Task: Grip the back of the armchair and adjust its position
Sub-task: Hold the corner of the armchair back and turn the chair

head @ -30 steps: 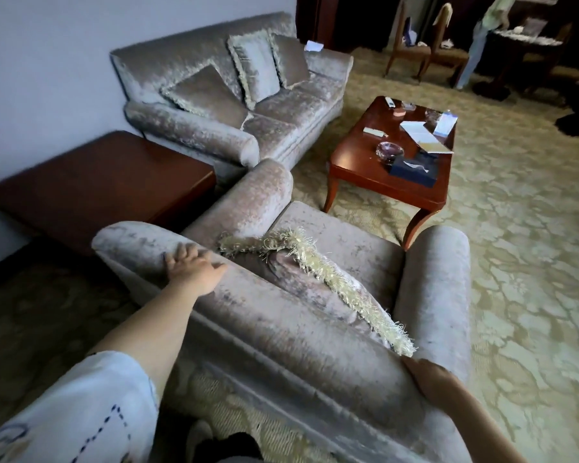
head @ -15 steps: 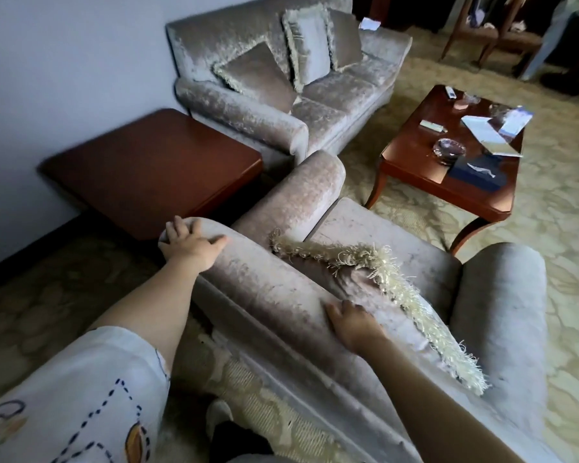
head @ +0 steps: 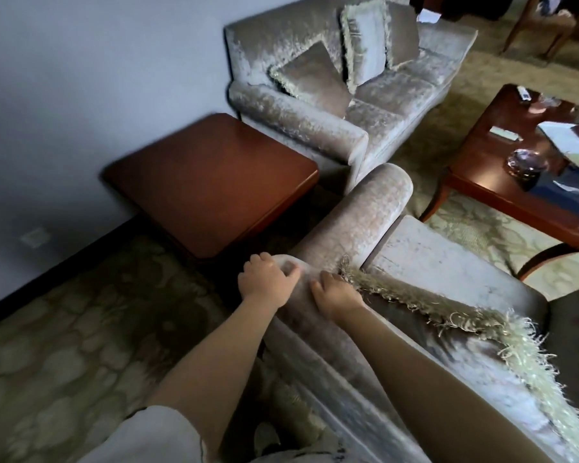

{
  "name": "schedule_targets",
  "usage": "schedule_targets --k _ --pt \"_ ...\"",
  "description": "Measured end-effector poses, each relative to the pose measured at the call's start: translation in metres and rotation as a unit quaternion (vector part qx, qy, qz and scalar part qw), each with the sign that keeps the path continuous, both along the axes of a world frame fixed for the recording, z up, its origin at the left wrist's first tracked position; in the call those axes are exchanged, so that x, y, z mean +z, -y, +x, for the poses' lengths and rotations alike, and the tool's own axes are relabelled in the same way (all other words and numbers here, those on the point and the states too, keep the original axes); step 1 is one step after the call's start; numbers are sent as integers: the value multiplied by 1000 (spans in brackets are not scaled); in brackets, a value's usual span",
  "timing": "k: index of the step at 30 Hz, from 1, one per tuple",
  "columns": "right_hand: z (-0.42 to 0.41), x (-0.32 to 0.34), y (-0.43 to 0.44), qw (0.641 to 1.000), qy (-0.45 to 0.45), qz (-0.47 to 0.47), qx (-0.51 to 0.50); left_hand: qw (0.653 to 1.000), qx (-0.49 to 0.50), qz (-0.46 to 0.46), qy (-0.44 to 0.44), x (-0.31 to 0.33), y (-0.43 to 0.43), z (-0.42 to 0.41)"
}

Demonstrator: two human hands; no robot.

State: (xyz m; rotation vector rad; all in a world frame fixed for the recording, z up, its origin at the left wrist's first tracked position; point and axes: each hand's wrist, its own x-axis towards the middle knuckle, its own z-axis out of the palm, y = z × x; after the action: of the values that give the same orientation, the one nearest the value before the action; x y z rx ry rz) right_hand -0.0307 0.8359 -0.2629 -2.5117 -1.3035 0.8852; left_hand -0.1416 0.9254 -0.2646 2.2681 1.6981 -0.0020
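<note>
A grey velvet armchair [head: 365,215] stands in front of me, seen from behind its backrest. My left hand [head: 264,279] grips the left corner of the chair's back, fingers curled over the top. Close beside it, my right hand [head: 335,294] holds the top edge of the back. A fringed cushion [head: 465,315] leans inside the chair against the backrest, its fringe touching my right hand.
A dark wooden side table [head: 211,182] stands just left of the armchair, by the wall. A matching sofa [head: 348,78] with cushions is beyond it. A wooden coffee table [head: 488,185] with papers and an ashtray is at the right. Patterned carpet covers the floor.
My right hand slid left along the chair's back, from its right end to beside my left hand. The view swung left, so the chair sits further right in the frame.
</note>
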Motion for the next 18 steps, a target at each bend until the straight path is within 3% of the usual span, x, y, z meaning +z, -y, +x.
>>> schedule_targets --k 6,9,13,18 --pt "-6 3 -61 988 -108 65 94 991 103 18 85 -7 5 -3" --pt "-14 3 -91 975 -175 48 129 981 142 18 128 -9 6 -4" --pt "-18 -5 -109 965 -156 16 210 956 231 -25 181 -10 0 -3" --pt "-16 -13 -107 960 -141 45 238 949 256 -14 182 -14 2 -3"
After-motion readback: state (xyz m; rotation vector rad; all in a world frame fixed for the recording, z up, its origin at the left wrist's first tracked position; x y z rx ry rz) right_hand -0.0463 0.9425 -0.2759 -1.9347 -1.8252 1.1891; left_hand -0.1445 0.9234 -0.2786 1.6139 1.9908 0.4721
